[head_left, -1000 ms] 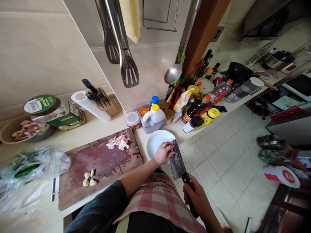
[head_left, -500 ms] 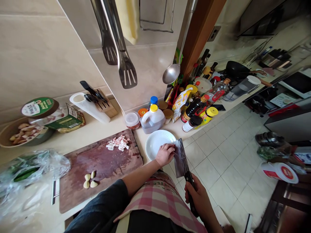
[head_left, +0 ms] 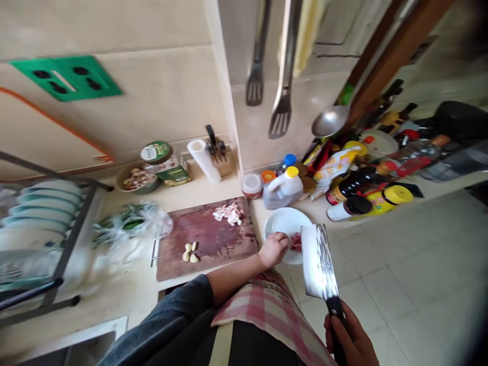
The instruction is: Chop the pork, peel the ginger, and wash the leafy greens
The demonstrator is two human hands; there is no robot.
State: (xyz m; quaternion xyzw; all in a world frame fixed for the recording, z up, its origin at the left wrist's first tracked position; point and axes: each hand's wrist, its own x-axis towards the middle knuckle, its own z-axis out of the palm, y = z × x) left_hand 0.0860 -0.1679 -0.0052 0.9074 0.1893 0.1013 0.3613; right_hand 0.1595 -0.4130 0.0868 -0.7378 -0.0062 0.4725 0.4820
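Note:
My right hand (head_left: 348, 335) grips the black handle of a cleaver (head_left: 318, 264), its broad blade raised beside the white plate (head_left: 272, 223). Over the plate's near left side is my left hand (head_left: 275, 249), fingers curled together; whatever they may hold is hidden. Reddish chopped meat (head_left: 296, 243) lies in the plate, next to those fingers. On the brown cutting board (head_left: 213, 239) to the left sit a small pile of diced whitish-pink fat (head_left: 230, 213) and several peeled garlic cloves (head_left: 191, 252).
Behind the plate stand a jug with a yellow cap (head_left: 282, 190) and a lidded tub (head_left: 252, 184). Several sauce bottles (head_left: 351, 208) line the right counter. A knife block (head_left: 223, 161), bagged greens (head_left: 131, 221) and a dish rack (head_left: 72, 244) are leftward. Spatulas (head_left: 281, 114) and a ladle (head_left: 331, 122) hang above.
My left hand has drawn away from the cleaver blade, and the cleaver has moved off to the right. Meat now shows in the plate. The view has swung left.

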